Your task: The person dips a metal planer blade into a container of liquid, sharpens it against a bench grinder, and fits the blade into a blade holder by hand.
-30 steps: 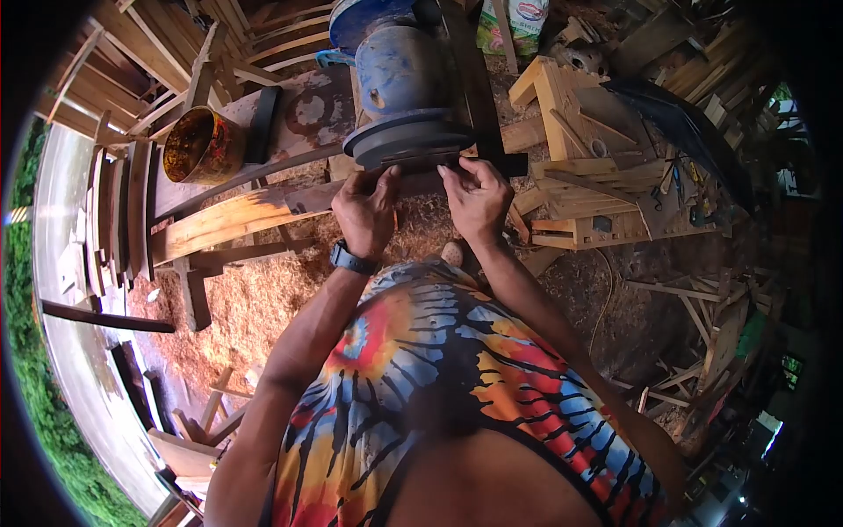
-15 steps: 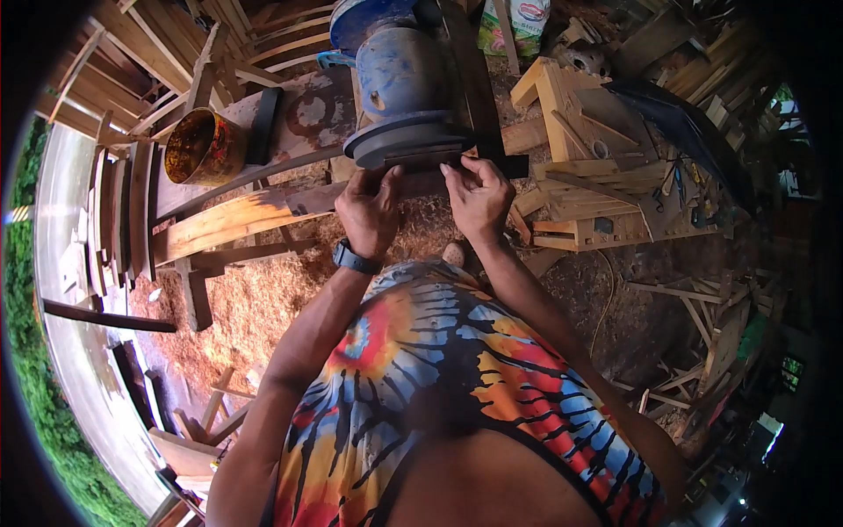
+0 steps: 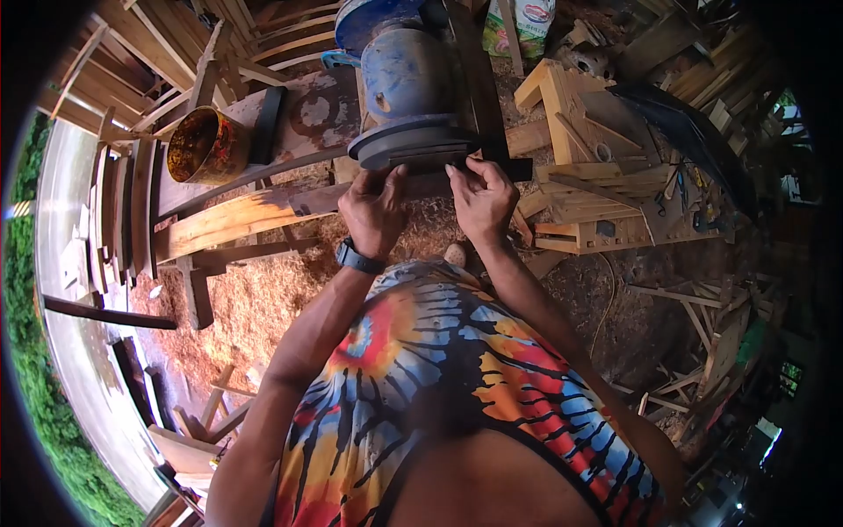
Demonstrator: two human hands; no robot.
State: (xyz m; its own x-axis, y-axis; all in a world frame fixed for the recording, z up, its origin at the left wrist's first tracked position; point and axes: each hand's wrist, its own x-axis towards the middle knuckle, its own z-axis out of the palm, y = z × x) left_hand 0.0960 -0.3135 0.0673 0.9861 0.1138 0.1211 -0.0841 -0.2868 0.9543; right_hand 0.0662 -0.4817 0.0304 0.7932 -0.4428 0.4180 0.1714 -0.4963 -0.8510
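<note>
A blue bench grinder stands in front of me, its wide grey grinding wheel facing my body. Between my hands, a thin dark flat strip, like a planer blade, lies level along the near side of the wheel. It looks to be touching the wheel, though I cannot be sure. My left hand, with a dark watch on its wrist, pinches the strip's left end between thumb and curled fingers. At the other end, my right hand has its thumb and forefinger closed on it.
A stained bucket sits on the bench to the left, beside a dark block. Wooden frames with tools on top stand at the right. Wood shavings cover the floor. A printed sack is behind the grinder.
The whole view has shifted very slightly. Both hands keep their hold on the strip at the wheel, with hardly any movement relative to the grinder.
</note>
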